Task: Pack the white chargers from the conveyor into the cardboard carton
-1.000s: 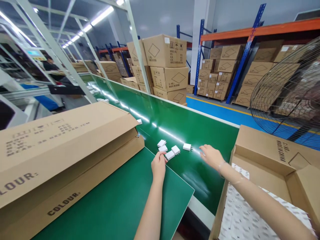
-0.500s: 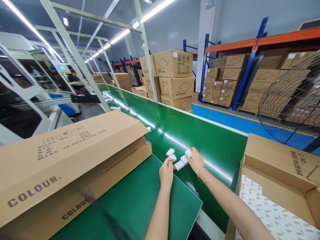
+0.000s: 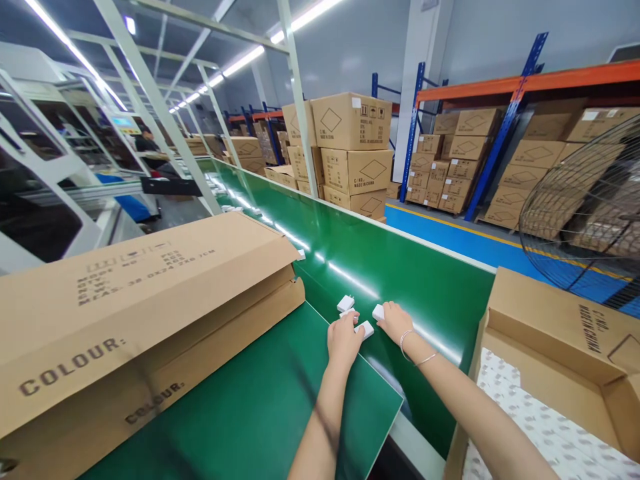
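Several small white plug chargers lie together on the green conveyor belt [image 3: 350, 247]. My right hand [image 3: 397, 323], with a thin bracelet at the wrist, is closed on a white charger [image 3: 379, 312] whose end sticks out past the fingertips. To its left, my left hand [image 3: 344, 339] has its fingers curled over another white charger [image 3: 350, 314], partly hidden under them. Touching the thumb side of the left hand is a third charger [image 3: 367, 329]. Just beyond the left fingertips lies a charger [image 3: 345, 303] with its prongs showing.
A large carton [image 3: 150, 267] stands at the left on a green side board [image 3: 240, 400]. At the right an open carton [image 3: 555, 347] holds rows of white packed pieces [image 3: 525, 427]. Behind it is a wire fan guard [image 3: 590, 207]. Stacked cartons [image 3: 355, 150] stand beyond the belt.
My right hand has moved slightly right, away from the left, with a charger. My left hand has shifted right and now covers more of the chargers.
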Motion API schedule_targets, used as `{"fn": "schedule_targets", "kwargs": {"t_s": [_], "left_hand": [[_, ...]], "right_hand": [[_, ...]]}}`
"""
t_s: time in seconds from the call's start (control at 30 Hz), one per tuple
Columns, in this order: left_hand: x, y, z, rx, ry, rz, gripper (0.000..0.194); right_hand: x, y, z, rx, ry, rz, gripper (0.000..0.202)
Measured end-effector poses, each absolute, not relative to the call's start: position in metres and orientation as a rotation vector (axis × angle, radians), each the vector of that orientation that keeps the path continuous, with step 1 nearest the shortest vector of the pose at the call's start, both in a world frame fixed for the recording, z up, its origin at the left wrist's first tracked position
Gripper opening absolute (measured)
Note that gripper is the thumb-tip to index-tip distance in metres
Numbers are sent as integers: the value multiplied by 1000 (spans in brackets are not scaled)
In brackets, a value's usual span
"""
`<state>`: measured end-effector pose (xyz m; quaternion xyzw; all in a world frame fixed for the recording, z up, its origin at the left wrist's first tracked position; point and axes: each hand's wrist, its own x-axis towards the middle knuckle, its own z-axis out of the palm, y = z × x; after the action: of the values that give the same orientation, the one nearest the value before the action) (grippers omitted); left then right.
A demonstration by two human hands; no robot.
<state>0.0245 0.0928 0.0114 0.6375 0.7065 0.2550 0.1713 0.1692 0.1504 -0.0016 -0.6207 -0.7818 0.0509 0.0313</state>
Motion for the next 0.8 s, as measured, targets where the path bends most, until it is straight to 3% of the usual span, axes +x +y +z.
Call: {"fn": "schedule_targets", "kwargs": {"t_s": [0.13, 0.33, 0.57, 0.73, 0.8], "left_hand": [[40, 90, 6, 1936, 2147, 482, 44], [61, 90, 8, 1963, 2210, 260, 29], [79, 80, 29, 2017, 1968, 105, 27], [74, 75, 25, 2077, 1698, 91, 48], [71, 74, 23, 2056, 1674, 100, 47]], "right_hand": [[174, 140, 5, -1942, -2458, 195, 35], [171, 118, 29, -1976, -2689, 271, 38], [173, 108, 38, -1921, -2864, 345, 49], [194, 99, 28, -1670, -2893, 396, 68], [200, 91, 23, -1628, -2825, 404, 67]]}}
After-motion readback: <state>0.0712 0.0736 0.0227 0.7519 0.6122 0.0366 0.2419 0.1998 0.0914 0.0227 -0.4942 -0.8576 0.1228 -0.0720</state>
